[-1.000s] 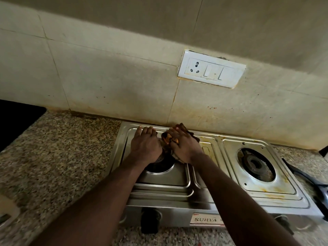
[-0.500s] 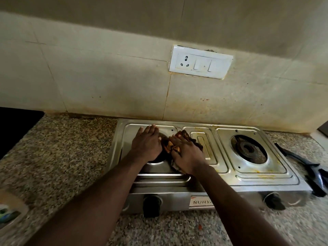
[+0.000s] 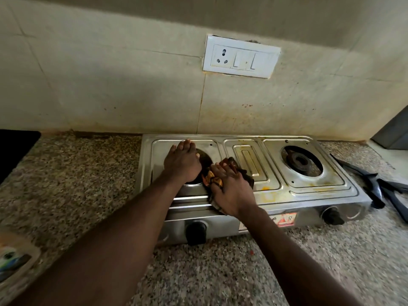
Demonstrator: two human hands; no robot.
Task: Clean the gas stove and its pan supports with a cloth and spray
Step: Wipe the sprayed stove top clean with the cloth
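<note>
A two-burner steel gas stove (image 3: 306, 196) stands on the granite counter against the tiled wall. My left hand (image 3: 181, 163) lies flat with straight fingers over the left burner opening. My right hand (image 3: 229, 191) presses a dark orange-patterned cloth (image 3: 213, 181) onto the stove top just right of that burner, fingers spread over it. The right burner (image 3: 301, 161) is bare, with yellow stains around it. Two black pan supports (image 3: 379, 188) lie on the counter to the right of the stove. No spray bottle is clearly in view.
A white socket and switch plate (image 3: 240, 56) is on the wall above the stove. Black control knobs (image 3: 196, 233) face me on the stove front. A blurred packet-like object (image 3: 13, 261) sits at the left edge. Speckled granite counter (image 3: 77, 184) spreads left and in front.
My right hand with the cloth has slid toward me and to the right across the stove top. My left hand has stayed over the left burner. The camera view has shifted.
</note>
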